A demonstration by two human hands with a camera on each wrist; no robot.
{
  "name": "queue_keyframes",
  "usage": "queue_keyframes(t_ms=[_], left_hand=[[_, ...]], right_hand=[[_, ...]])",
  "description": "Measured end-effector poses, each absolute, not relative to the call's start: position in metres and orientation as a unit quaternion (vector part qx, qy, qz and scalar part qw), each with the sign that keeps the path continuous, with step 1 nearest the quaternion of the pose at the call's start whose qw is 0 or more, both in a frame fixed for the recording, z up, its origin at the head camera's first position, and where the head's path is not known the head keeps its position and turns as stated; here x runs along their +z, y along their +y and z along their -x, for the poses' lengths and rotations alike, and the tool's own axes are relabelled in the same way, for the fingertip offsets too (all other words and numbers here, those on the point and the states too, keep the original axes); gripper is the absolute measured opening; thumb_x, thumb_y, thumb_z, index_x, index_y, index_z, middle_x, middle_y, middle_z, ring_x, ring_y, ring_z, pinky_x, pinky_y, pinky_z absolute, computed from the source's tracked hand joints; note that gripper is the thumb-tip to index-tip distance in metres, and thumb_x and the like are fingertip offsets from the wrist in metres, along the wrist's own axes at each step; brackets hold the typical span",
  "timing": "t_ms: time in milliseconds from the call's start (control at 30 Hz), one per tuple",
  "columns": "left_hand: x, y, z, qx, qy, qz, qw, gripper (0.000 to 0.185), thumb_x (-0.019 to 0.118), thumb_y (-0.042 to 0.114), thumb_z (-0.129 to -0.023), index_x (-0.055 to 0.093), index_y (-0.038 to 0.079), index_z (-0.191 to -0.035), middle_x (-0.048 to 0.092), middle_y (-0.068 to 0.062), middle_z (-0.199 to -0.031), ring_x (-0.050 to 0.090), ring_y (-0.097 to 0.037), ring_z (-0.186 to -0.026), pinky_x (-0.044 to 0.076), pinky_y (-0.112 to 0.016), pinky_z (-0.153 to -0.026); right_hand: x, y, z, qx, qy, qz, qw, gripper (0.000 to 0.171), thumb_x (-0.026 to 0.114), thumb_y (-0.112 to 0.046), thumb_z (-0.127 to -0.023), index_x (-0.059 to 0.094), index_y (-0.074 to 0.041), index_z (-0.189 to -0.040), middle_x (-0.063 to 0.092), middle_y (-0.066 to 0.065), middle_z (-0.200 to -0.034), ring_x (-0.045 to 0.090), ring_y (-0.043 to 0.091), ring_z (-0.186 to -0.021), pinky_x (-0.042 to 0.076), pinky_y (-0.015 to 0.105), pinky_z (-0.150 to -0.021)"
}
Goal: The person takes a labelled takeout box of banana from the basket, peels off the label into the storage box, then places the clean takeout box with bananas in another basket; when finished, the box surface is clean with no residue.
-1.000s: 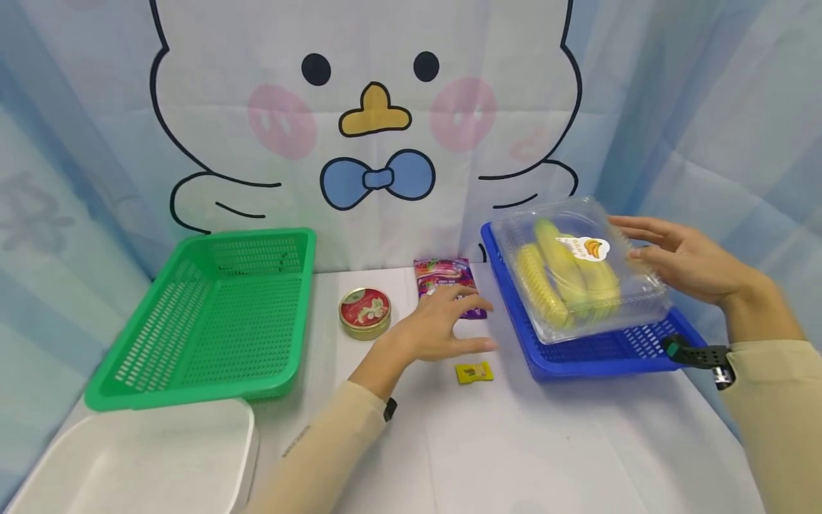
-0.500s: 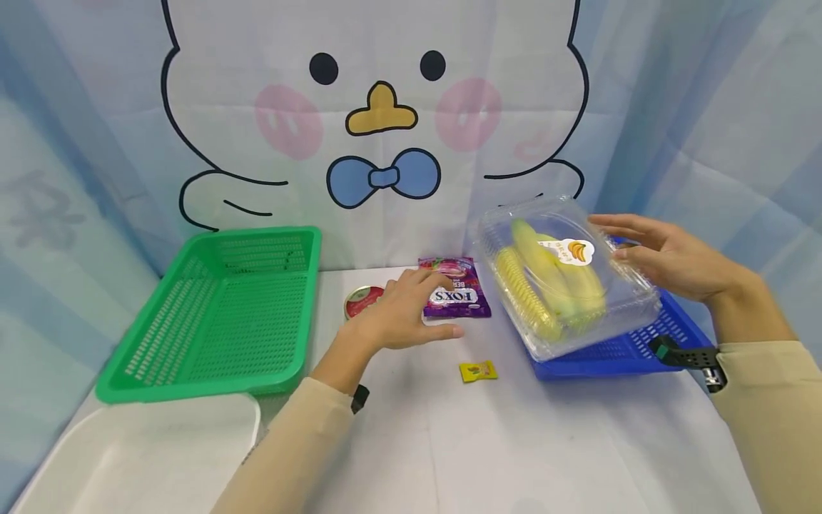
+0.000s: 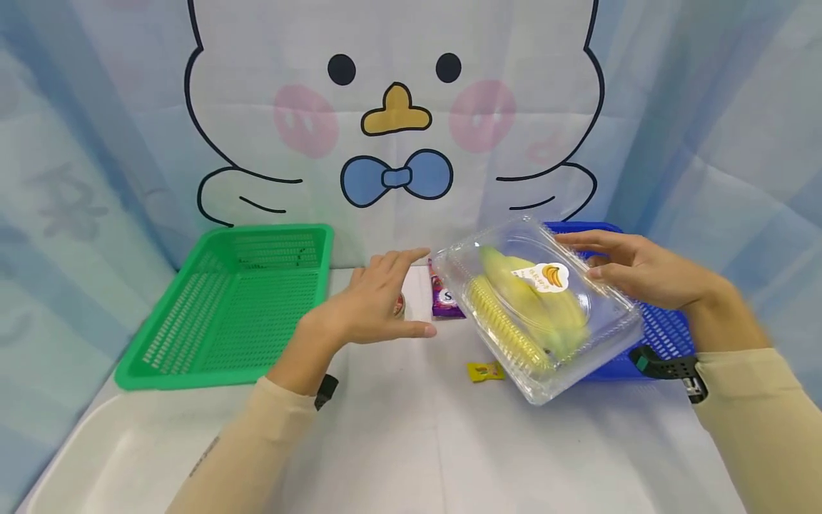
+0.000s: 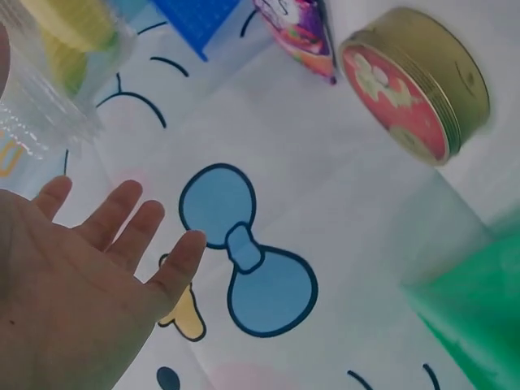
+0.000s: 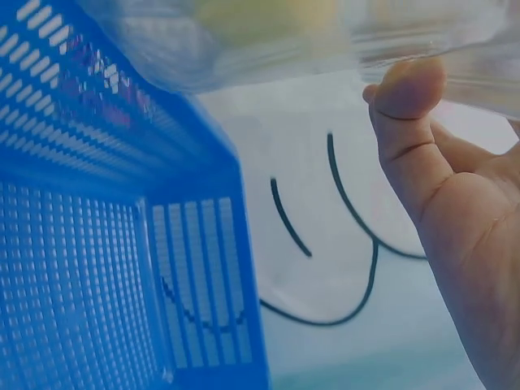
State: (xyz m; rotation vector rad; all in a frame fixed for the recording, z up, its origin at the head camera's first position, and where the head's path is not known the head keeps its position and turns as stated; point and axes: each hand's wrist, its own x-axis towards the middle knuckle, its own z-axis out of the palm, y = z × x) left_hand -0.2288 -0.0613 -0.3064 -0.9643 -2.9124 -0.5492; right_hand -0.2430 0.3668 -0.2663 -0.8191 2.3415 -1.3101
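Note:
My right hand (image 3: 587,258) grips a clear clamshell box of bananas (image 3: 536,310), fingers on the lid and thumb (image 5: 406,101) under its edge. The box hangs tilted, half over the blue basket (image 3: 668,328) and half over the table. My left hand (image 3: 392,296) hovers open with straight fingers, just left of the box and apart from it. Behind that hand lie a round red-lidded tin (image 4: 414,85), mostly hidden in the head view, and a purple candy bag (image 3: 443,301). A small yellow candy (image 3: 486,370) lies on the table below the box.
A green basket (image 3: 237,300) stands at the left, holding nothing I can see. A white tray (image 3: 96,464) sits at the near left corner. A cartoon-print curtain hangs close behind the table.
My right hand has lifted the banana box out of the blue basket and carried it left, toward the table's middle. My left hand rose off the purple bag and turned palm toward the box.

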Motion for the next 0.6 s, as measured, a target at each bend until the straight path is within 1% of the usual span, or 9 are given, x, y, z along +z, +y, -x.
queue_keyframes(t_ms=[67, 133, 267, 333, 400, 500, 533, 600], left_hand=[[-0.303, -0.067, 0.226, -0.167, -0.935, 0.313, 0.012, 0.113, 0.074, 0.073, -0.08, 0.012, 0.03, -0.164, 0.027, -0.003, -0.165, 0.028, -0.029, -0.148, 0.032, -0.061, -0.114], [-0.301, -0.072, 0.223, -0.161, -0.935, 0.315, 0.012, 0.115, 0.074, 0.074, -0.078, 0.011, 0.031, -0.164, 0.024, -0.002, -0.166, 0.026, -0.029, -0.15, 0.032, -0.06, -0.115], [-0.301, -0.079, 0.217, -0.159, -0.933, 0.322, 0.003, 0.117, 0.074, 0.077, -0.076, 0.01, 0.034, -0.164, 0.023, -0.001, -0.166, 0.025, -0.027, -0.15, 0.031, -0.06, -0.115], [-0.302, -0.082, 0.215, -0.159, -0.932, 0.326, -0.001, 0.118, 0.074, 0.077, -0.075, 0.009, 0.034, -0.164, 0.022, -0.002, -0.166, 0.024, -0.028, -0.151, 0.03, -0.061, -0.115], [-0.302, -0.084, 0.213, -0.157, -0.932, 0.327, -0.002, 0.119, 0.075, 0.076, -0.075, 0.009, 0.033, -0.164, 0.021, -0.004, -0.166, 0.024, -0.03, -0.151, 0.03, -0.061, -0.115], [-0.303, -0.089, 0.211, -0.156, -0.933, 0.325, -0.007, 0.119, 0.077, 0.074, -0.075, 0.009, 0.033, -0.164, 0.02, -0.005, -0.167, 0.024, -0.032, -0.15, 0.029, -0.062, -0.116], [-0.303, -0.091, 0.21, -0.157, -0.933, 0.323, -0.009, 0.119, 0.078, 0.072, -0.075, 0.01, 0.033, -0.164, 0.02, -0.005, -0.167, 0.024, -0.033, -0.151, 0.027, -0.063, -0.117], [-0.302, -0.094, 0.209, -0.159, -0.934, 0.32, -0.01, 0.119, 0.08, 0.07, -0.075, 0.01, 0.033, -0.164, 0.019, -0.006, -0.168, 0.022, -0.034, -0.151, 0.025, -0.067, -0.117]], right_hand=[[-0.267, 0.36, 0.243, -0.463, 0.815, 0.297, 0.181, 0.057, 0.046, -0.004, -0.107, 0.033, -0.016, -0.161, 0.045, 0.006, -0.15, 0.071, 0.03, -0.099, 0.062, 0.05, -0.07], [-0.27, 0.352, 0.244, -0.458, 0.812, 0.311, 0.184, 0.057, 0.047, -0.003, -0.106, 0.035, -0.016, -0.16, 0.047, 0.007, -0.15, 0.071, 0.032, -0.099, 0.063, 0.049, -0.071], [-0.277, 0.341, 0.247, -0.432, 0.818, 0.342, 0.166, 0.057, 0.049, -0.002, -0.104, 0.04, -0.016, -0.158, 0.052, 0.009, -0.148, 0.068, 0.029, -0.106, 0.062, 0.042, -0.077], [-0.281, 0.335, 0.247, -0.418, 0.823, 0.353, 0.153, 0.057, 0.05, -0.003, -0.103, 0.042, -0.017, -0.158, 0.052, 0.007, -0.149, 0.067, 0.027, -0.109, 0.061, 0.039, -0.081], [-0.285, 0.328, 0.248, -0.413, 0.823, 0.359, 0.151, 0.058, 0.051, -0.003, -0.103, 0.042, -0.018, -0.157, 0.052, 0.006, -0.15, 0.065, 0.027, -0.112, 0.06, 0.038, -0.085], [-0.291, 0.317, 0.249, -0.41, 0.822, 0.359, 0.162, 0.058, 0.053, -0.004, -0.102, 0.044, -0.021, -0.157, 0.052, 0.005, -0.15, 0.063, 0.027, -0.118, 0.059, 0.037, -0.09], [-0.292, 0.313, 0.249, -0.41, 0.822, 0.359, 0.167, 0.058, 0.053, -0.005, -0.102, 0.045, -0.022, -0.156, 0.053, 0.005, -0.149, 0.063, 0.027, -0.118, 0.059, 0.037, -0.09], [-0.296, 0.306, 0.25, -0.413, 0.815, 0.362, 0.182, 0.057, 0.054, -0.006, -0.102, 0.045, -0.022, -0.156, 0.052, 0.006, -0.15, 0.06, 0.027, -0.123, 0.057, 0.037, -0.092]])
